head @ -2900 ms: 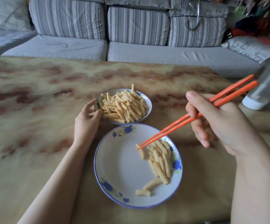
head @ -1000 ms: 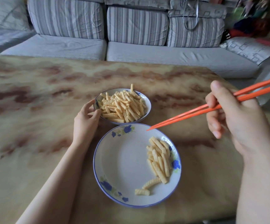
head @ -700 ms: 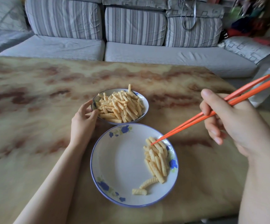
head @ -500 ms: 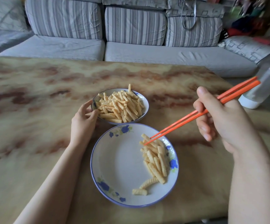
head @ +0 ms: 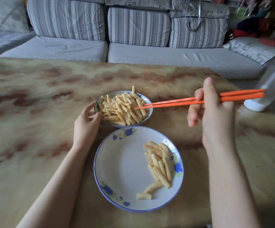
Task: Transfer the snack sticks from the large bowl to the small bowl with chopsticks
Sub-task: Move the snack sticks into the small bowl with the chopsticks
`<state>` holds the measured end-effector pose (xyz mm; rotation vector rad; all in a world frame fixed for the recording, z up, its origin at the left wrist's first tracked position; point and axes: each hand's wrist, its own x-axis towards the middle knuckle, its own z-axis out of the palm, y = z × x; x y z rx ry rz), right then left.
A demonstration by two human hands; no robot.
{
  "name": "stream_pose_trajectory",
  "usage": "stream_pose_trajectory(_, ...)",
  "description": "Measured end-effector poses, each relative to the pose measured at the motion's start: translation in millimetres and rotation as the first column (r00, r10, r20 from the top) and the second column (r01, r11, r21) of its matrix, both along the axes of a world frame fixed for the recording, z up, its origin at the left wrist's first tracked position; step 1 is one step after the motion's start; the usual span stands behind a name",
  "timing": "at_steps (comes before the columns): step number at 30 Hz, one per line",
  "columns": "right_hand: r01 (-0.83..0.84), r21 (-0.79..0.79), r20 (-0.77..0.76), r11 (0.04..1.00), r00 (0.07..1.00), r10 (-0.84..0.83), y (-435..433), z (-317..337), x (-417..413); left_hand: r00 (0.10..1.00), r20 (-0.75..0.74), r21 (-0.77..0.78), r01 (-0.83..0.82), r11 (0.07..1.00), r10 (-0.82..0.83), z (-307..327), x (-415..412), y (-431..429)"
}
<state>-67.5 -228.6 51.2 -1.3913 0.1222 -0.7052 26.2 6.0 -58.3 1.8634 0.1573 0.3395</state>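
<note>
The right hand [head: 214, 116] gripped orange chopsticks [head: 174, 102], tips over the small bowl [head: 144, 122] beside the left hand [head: 85, 125], whose curled fingers held its rim.

Soft, rather dim daylight is spreading evenly over the table [head: 34, 170], casting only a faint shadow beneath the small bowl [head: 143, 121]. Blur is smearing the bottle [head: 271, 86] and the clutter [head: 255, 25] at the far right. The wide lens is bowing the sofa [head: 166, 58] and the table's far edge.
</note>
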Motion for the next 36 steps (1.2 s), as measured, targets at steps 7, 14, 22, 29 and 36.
stream_pose_trajectory(7, 0.005, -0.067, 0.009, 0.998, 1.000, -0.004, 19.2, -20.4, 24.8, 1.000, 0.001, 0.019, -0.012, 1.000, 0.012, 1.6, 0.0, -0.4)
stream_pose_trajectory(14, -0.005, -0.080, -0.013, 0.997, 1.000, 0.004, 19.6, -32.0, 35.9, 1.000, 0.009, 0.026, -0.013, 1.000, 0.013, 1.3, 0.2, 0.3)
stream_pose_trajectory(22, -0.045, -0.090, -0.039, 0.995, 0.998, 0.041, 20.7, -39.8, 40.8, 1.000, 0.004, 0.036, -0.012, 0.999, 0.012, 0.5, 1.1, 0.2)
stream_pose_trajectory(29, -0.017, -0.110, -0.050, 0.994, 0.999, 0.011, 8.7, -33.2, 35.1, 1.000, 0.015, 0.019, -0.004, 1.000, 0.004, -1.4, 2.0, 0.5)
stream_pose_trajectory(36, -0.111, -0.161, -0.123, 0.981, 0.988, 0.092, -13.4, -4.7, 6.2, 1.000, 0.019, 0.029, -0.018, 0.999, 0.017, 0.5, 1.4, -0.2)
